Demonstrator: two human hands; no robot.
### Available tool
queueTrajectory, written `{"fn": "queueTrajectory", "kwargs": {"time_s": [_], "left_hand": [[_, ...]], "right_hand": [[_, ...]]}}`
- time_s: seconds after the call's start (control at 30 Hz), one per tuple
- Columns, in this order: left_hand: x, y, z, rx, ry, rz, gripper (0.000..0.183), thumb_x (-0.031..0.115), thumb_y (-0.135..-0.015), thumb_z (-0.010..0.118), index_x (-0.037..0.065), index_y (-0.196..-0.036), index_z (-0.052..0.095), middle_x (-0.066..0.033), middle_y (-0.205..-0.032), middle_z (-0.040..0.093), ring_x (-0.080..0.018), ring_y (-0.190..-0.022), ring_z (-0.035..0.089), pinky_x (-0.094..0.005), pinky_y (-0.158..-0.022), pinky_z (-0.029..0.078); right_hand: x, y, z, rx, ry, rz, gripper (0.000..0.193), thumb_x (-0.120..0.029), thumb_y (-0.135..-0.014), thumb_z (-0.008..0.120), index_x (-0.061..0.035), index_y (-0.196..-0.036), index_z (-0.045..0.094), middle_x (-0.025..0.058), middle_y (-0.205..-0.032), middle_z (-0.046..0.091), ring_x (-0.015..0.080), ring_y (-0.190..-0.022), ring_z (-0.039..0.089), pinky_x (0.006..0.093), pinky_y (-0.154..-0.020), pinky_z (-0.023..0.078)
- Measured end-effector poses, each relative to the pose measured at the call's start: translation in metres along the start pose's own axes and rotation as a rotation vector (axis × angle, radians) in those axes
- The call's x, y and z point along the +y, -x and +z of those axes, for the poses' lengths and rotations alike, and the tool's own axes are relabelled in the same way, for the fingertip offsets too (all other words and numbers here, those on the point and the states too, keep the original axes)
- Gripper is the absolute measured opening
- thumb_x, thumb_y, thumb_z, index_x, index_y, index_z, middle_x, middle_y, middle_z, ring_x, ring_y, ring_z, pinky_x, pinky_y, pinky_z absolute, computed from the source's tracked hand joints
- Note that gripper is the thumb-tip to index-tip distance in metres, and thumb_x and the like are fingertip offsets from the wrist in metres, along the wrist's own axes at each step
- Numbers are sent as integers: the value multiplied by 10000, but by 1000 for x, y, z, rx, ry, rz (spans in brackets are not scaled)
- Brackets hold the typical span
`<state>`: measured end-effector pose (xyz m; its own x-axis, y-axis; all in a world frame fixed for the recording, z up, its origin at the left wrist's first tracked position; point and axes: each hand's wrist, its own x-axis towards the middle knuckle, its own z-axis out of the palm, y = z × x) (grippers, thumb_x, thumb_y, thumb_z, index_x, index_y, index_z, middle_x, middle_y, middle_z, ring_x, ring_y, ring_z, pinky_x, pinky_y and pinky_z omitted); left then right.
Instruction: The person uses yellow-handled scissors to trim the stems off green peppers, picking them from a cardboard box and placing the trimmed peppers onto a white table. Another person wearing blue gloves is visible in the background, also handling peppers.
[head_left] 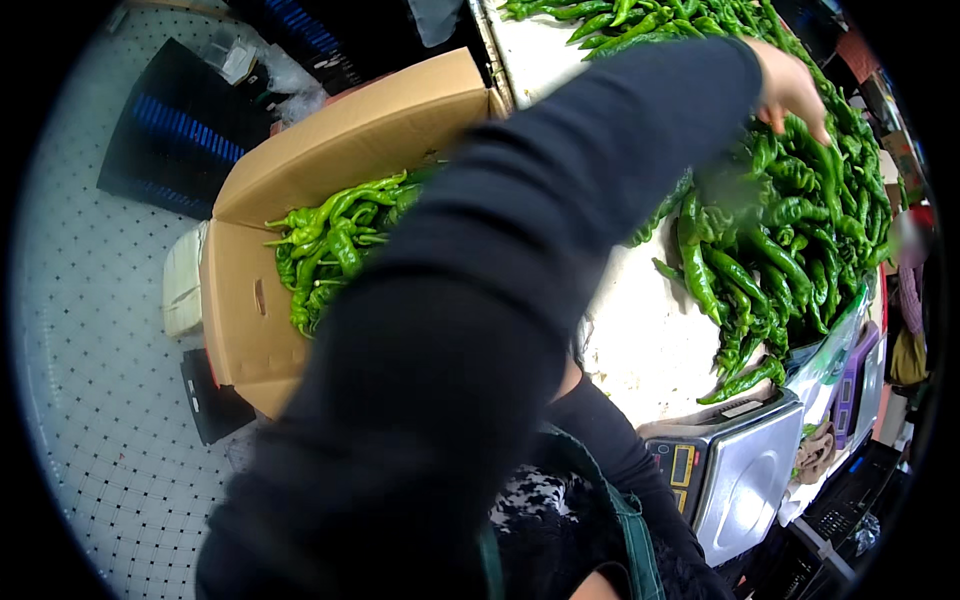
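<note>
Green peppers, two lots: heaped on the desk, boxed at left.
Desk lot: long, slender, glossy green peppers (800, 215), many curved or wrinkled, piled in layers at mixed angles on the pale desk (640, 345); several stems visible. The heap continues to the far end, where the peppers spread more loosely. At its near edge one pepper (745, 383) lies on its side. Box lot: similar peppers (335, 235), many brighter green, jumbled inside an open cardboard box (240, 290), pale stems attached; the right portion is hidden.
</note>
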<state>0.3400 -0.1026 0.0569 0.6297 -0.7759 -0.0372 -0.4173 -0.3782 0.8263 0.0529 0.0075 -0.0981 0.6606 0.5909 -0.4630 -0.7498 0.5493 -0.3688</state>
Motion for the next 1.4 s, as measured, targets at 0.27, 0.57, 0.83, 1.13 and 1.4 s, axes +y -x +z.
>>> {"fn": "queueTrajectory", "kwargs": {"time_s": [0.27, 0.57, 0.83, 1.13, 1.4], "left_hand": [[-132, 340, -66, 555, 132, -326, 424, 353, -848, 717, -15, -1046, 644, -58, -771, 607, -86, -629, 565, -214, -533, 440], [-181, 524, 148, 659, -195, -1112, 711, 638, -694, 722, 7, -997, 598, -165, -981, 597, -301, -909, 589, -419, -781, 480], [-133, 491, 144, 827, -237, -912, 322, 325, -724, 700, 47, -855, 605, -174, -761, 641, -345, -789, 635, -459, -715, 482], [-181, 490, 102, 491, 144, -537, 328, 317, -870, 691, 31, -1031, 678, -78, -960, 691, -172, -883, 630, -320, -834, 495], [-246, 566, 88, 733, -816, -1017, 317, 59, -713, 717, 27, -991, 566, -144, -974, 581, -342, -971, 561, -425, -809, 463]], "right_hand": [[-8, 0, 3, -163, -358, 103, 536, -471, -997, 404, 25, -948, 602, -6, -567, 408, 135, -491, 408, 261, -463, 338], [-9, -1, 1, -186, -284, 155, 531, -490, -981, 434, 2, -943, 629, -10, -591, 426, 130, -522, 423, 280, -537, 380], [-9, -1, 4, -174, -231, 111, 516, -470, -981, 457, 16, -964, 632, -5, -581, 440, 127, -523, 447, 270, -528, 388], [-8, 2, 4, -200, -224, 95, 528, -460, -993, 435, 31, -968, 628, 0, -572, 427, 132, -506, 429, 270, -504, 382], [-7, 0, 7, -196, -245, 124, 526, -456, -994, 431, 30, -957, 629, -1, -579, 424, 136, -501, 424, 278, -503, 383]]}}
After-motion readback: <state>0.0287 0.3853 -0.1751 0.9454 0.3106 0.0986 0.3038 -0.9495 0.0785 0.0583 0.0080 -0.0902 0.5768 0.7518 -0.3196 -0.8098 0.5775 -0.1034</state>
